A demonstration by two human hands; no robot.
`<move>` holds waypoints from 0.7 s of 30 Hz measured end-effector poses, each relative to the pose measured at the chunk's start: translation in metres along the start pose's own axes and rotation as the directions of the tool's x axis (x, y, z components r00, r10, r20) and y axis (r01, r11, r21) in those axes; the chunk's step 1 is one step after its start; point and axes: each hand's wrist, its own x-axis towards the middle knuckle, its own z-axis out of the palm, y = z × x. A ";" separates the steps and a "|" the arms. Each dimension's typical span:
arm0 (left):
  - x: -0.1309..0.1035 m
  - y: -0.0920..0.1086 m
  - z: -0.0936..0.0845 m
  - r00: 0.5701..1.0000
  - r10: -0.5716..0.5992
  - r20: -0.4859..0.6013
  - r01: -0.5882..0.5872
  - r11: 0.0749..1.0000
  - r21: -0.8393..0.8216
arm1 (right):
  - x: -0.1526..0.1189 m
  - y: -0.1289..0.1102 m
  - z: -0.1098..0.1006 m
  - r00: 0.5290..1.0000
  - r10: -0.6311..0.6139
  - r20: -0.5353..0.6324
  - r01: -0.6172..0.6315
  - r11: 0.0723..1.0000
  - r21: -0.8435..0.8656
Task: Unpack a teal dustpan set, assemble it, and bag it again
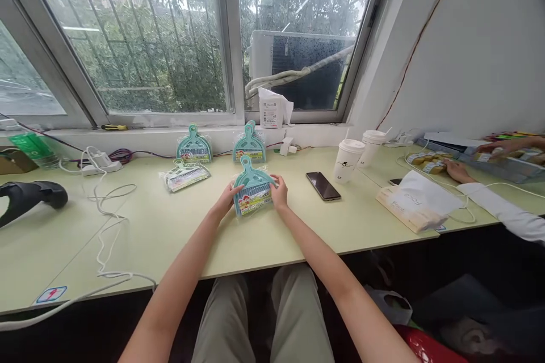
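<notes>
Between my two hands, near the middle of the green table [298,238], lies a teal dustpan set [254,190] in clear plastic wrap, with its handle pointing to the far side. My left hand [225,199] holds its left edge and my right hand [279,191] holds its right edge; both hands are half closed, with the fingers pressing on the sides of the pack. I cannot see whether it is lifted a little or rests flat on the table.

I judge that this pack is light and quite stiff in the middle, because the pan is of hard plastic. The wrap around it looks smooth and shiny, so it may slip under the fingers and may crackle. The best place to hold it, I think, is on the two side edges of the pan, as now, or at the handle with the round hole at the far end.

To the right, a dark phone [323,186] lies flat, well apart from my right hand, and farther right two paper cups [359,156] with lids stand close together. On the far left a third pack [186,175] lies tilted, and behind it two more packs [222,147] lean against the window sill. At the far right edge, another person's hand [458,171] rests on small yellow packets.
</notes>
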 end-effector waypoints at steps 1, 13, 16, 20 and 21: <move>0.001 -0.001 -0.001 0.999 -0.017 -0.027 0.016 1.000 -0.016 | -0.004 -0.003 -0.001 0.997 -0.069 -0.029 0.066 0.993 -0.095; 0.005 0.003 -0.014 0.959 0.147 -0.242 -0.210 0.943 -0.259 | -0.012 -0.001 0.015 0.889 -0.103 0.445 0.159 0.983 -0.090; 0.003 0.006 -0.010 0.968 0.115 -0.222 -0.187 0.922 -0.340 | -0.004 0.006 0.016 0.916 0.076 0.395 -0.127 0.986 0.106; 0.001 0.008 -0.012 0.995 -0.005 -0.101 -0.033 0.928 -0.371 | 0.004 0.011 0.012 0.913 0.261 0.313 -0.370 0.855 0.364; 0.001 0.008 -0.013 0.997 -0.010 -0.071 -0.016 0.933 -0.359 | 0.005 0.013 0.010 0.911 0.278 0.305 -0.389 0.826 0.409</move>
